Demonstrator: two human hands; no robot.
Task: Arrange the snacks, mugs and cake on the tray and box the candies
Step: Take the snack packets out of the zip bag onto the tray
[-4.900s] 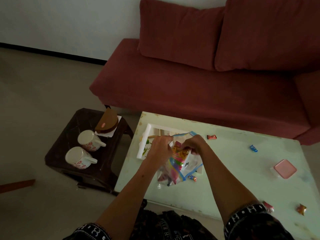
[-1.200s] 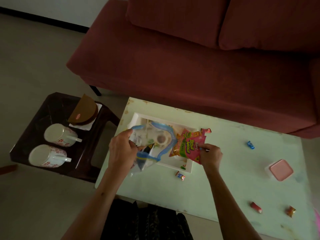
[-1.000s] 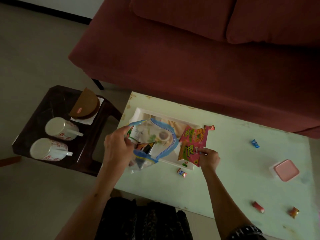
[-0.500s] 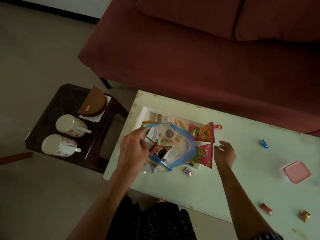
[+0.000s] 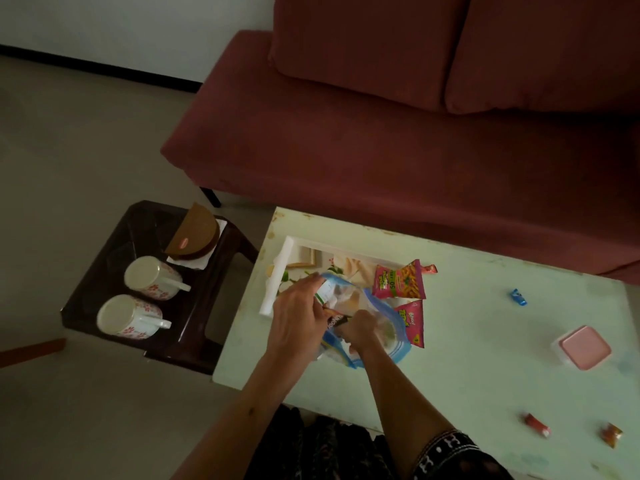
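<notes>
My left hand (image 5: 298, 318) grips the rim of a clear zip bag with a blue seal (image 5: 398, 344), holding it over the white tray (image 5: 280, 268). My right hand (image 5: 358, 330) is inside the bag, fingers closed on a dark snack packet (image 5: 337, 320). Two pink snack packets (image 5: 400, 280) (image 5: 412, 323) lie on the tray's right side. Two white floral mugs (image 5: 152, 278) (image 5: 128, 317) and a brown half cake (image 5: 194, 235) sit on the dark side table. Candies lie scattered on the pale table: blue (image 5: 518, 297), red (image 5: 536, 424), orange (image 5: 611, 434). A pink-lidded box (image 5: 583, 347) stands at the right.
The pale green table (image 5: 467, 358) stands in front of a red sofa (image 5: 381, 133). The dark side table (image 5: 145, 216) is to its left, with a gap between them. A small red candy (image 5: 429, 269) lies past the tray's far right corner.
My right hand let go of the pink packets on the tray, then moved left into the bag and closed on a dark packet. My left hand kept holding the bag.
</notes>
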